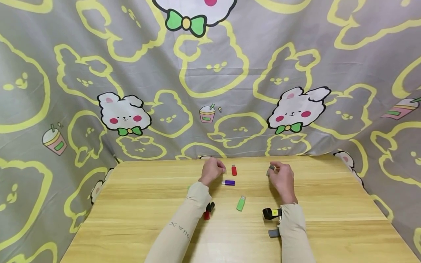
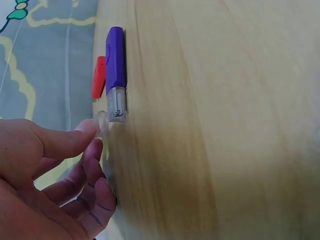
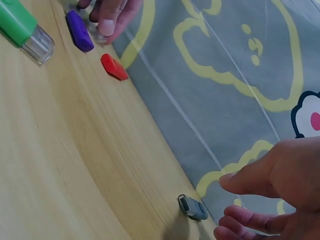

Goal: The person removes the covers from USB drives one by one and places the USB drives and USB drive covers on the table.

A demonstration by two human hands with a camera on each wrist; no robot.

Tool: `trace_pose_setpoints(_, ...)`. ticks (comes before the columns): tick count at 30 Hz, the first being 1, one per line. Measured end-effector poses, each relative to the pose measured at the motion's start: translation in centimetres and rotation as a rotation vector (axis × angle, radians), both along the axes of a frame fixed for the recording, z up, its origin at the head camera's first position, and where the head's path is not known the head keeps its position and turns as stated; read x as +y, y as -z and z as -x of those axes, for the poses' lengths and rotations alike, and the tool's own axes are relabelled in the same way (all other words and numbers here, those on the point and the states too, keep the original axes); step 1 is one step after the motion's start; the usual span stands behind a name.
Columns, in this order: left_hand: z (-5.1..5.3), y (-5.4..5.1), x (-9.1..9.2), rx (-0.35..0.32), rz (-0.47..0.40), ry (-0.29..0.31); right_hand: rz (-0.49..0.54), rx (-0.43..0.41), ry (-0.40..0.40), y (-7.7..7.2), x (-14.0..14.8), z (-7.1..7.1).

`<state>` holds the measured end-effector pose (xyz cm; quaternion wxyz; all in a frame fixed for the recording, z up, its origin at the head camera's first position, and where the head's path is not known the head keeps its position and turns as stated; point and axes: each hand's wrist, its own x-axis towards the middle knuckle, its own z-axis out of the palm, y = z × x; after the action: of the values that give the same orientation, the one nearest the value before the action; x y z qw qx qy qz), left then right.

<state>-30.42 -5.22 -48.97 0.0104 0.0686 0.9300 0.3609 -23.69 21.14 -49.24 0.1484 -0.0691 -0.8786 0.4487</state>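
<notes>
With thumb and fingertips my left hand (image 1: 212, 171) pinches a small clear cap (image 2: 102, 123) above the far part of the table. Just beside that cap lies a purple USB stick (image 1: 230, 183), its plug end toward the hand. Farther back is a red USB stick (image 1: 234, 170). My right hand (image 1: 282, 179) hovers at a grey USB stick (image 3: 192, 207) near the back edge. Its thumb and fingers stand apart and hold nothing in the right wrist view. Nearer the front lies a green USB stick (image 1: 241, 204) with a clear end.
Another grey piece (image 1: 273, 233) lies by the right forearm. A red piece (image 1: 206, 216) shows partly under the left forearm, beside a black wrist device (image 1: 210, 207). The wooden table (image 1: 329, 204) meets a patterned grey curtain (image 1: 230, 80) at its back edge.
</notes>
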Motion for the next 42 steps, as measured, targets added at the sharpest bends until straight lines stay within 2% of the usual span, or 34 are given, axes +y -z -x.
trace_pose_setpoints(4, -0.3, -0.1, -0.1, 0.024, -0.018, 0.009, 0.009, -0.017, 0.003, -0.2, 0.0, -0.1)
trace_pose_setpoints(11, -1.1, -0.9, -1.2, 0.069, -0.126, 0.012, -0.002, -0.009, 0.007, -0.6, -0.1, -0.2)
trace_pose_setpoints(17, -2.8, -2.2, -2.7, 0.129, -0.297, 0.017, 0.000, 0.005, 0.014, -1.1, -0.2, -0.2)
trace_pose_setpoints(20, -3.8, -2.5, -3.3, 0.176, -0.383, 0.017, 0.002, 0.017, 0.010, -1.1, -0.2, -0.2)
trace_pose_setpoints(23, -4.8, -2.2, -3.9, 0.214, -0.477, 0.011, 0.000, 0.013, -0.004, -1.1, -0.2, -0.4)
trace_pose_setpoints(27, -5.8, -1.8, -4.7, 0.234, -0.581, -0.033, -0.021, -0.010, -0.024, -1.1, -0.1, -0.3)
trace_pose_setpoints(31, -6.8, -2.0, -5.2, 0.249, -0.620, -0.078, -0.088, -0.062, -0.066, -1.2, 0.5, 0.4)
trace_pose_setpoints(38, -8.2, -4.5, -5.6, 0.237, -0.656, -0.040, -0.232, -0.161, -0.154, -2.0, 2.0, 1.9)
trace_pose_setpoints(40, -8.1, -4.4, -5.7, 0.241, -0.655, -0.034, -0.266, -0.180, -0.187, -2.1, 2.1, 2.3)
trace_pose_setpoints(42, -7.8, -3.8, -5.9, 0.252, -0.657, -0.038, -0.297, -0.198, -0.214, -2.2, 2.1, 2.7)
